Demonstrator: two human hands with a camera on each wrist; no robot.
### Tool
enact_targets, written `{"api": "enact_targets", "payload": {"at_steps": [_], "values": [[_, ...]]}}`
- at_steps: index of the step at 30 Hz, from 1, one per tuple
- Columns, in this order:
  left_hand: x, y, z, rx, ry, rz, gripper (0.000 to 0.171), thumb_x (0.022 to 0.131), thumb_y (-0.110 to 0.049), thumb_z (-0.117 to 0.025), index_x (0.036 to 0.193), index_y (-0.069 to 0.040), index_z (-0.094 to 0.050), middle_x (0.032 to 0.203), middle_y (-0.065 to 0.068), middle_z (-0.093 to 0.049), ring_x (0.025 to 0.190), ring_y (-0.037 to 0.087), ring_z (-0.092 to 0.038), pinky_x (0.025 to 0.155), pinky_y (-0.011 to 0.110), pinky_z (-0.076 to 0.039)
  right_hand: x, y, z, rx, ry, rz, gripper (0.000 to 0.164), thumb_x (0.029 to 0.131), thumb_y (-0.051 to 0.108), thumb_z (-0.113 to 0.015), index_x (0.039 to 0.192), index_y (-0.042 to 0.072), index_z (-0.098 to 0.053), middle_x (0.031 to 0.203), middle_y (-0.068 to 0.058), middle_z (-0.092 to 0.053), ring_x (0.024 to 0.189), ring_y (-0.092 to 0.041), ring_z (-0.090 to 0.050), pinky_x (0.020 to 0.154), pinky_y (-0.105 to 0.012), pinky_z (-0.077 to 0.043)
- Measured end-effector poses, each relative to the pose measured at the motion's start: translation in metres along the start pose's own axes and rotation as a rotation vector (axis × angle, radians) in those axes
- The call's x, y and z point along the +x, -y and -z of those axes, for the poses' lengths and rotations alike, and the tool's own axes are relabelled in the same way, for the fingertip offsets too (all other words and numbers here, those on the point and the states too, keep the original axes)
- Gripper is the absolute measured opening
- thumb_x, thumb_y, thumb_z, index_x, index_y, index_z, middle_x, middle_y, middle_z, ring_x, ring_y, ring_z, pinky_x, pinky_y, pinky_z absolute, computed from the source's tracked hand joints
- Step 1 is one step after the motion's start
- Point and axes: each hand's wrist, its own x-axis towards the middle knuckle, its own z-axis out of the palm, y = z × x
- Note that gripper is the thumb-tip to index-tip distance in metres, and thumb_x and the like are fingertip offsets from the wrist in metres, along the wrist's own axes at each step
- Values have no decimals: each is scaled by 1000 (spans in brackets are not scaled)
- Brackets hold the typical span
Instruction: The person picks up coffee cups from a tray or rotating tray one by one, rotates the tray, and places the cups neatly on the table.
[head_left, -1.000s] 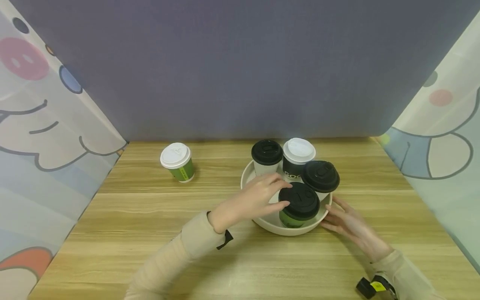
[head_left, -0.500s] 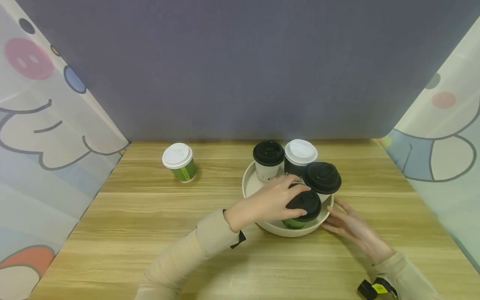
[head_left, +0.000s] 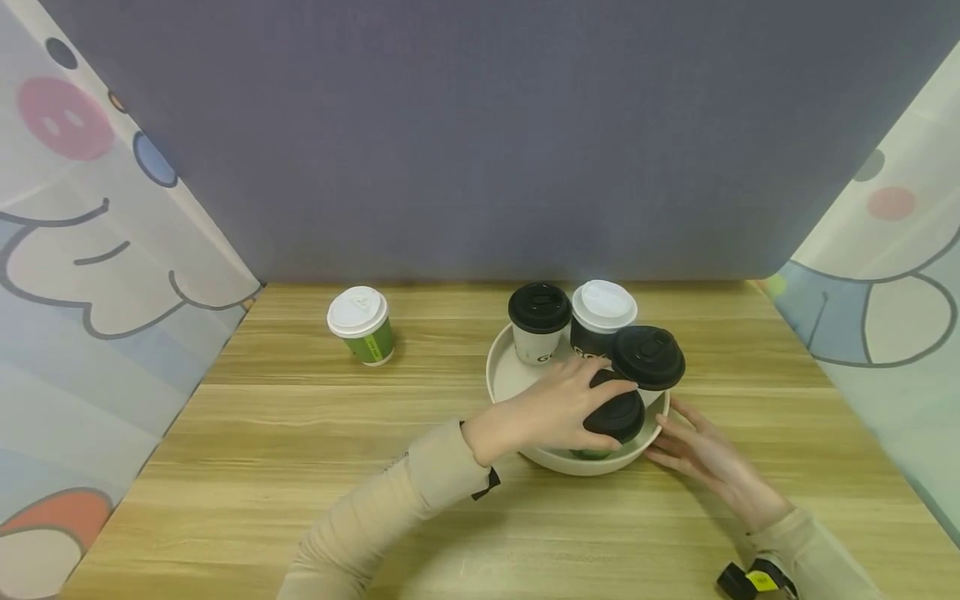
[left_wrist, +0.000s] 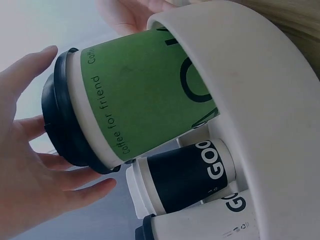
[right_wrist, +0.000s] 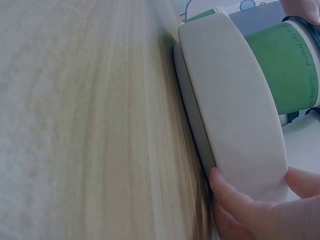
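Observation:
A round white tray [head_left: 581, 467] holds several lidded paper coffee cups. My left hand [head_left: 551, 408] reaches over the front one, a green coffee cup [left_wrist: 145, 95] with a black lid [left_wrist: 62, 115]. Its thumb and fingers are spread on either side of that lid, and the left wrist view shows a gap between thumb and lid. At the tray's right side, my right hand [head_left: 705, 458] grips the wall, thumb at the rim and fingers [right_wrist: 235, 200] low on the outside near the base.
Behind the green cup stand a white cup with a black lid [head_left: 540, 308], a dark cup with a white lid [head_left: 603, 306] and another black-lidded cup [head_left: 648, 358]. A smaller green cup with a white lid [head_left: 367, 337] stands apart on the wooden table [head_left: 300, 442]. A grey panel [head_left: 480, 142] rises behind.
My left hand has moved right and farther over the green cup's black lid, its thumb and fingers now straddling it. The right hand keeps its hold on the tray.

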Motion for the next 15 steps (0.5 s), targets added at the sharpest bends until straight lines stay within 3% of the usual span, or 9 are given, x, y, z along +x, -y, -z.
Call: {"api": "enact_targets", "payload": {"at_steps": [7, 15], "values": [[1, -1, -5, 4, 13, -12, 69, 77, -57, -55, 135, -27, -35, 135, 13, -31, 125, 26, -31, 100, 38, -29, -1, 2, -1, -17, 6, -6, 78, 94, 25, -41, 137, 4, 20, 129, -26, -26, 98, -9, -53, 91, -39, -40], [3, 2, -10, -1, -46, -50, 69, 75, -56, -58, 133, -24, -40, 132, 11, -33, 123, 21, -33, 103, 30, -22, -1, 1, -2, -21, 7, -12, 78, 94, 26, -41, 137, 4, 21, 126, -22, -31, 98, -9, -53, 90, -39, -41]]}}
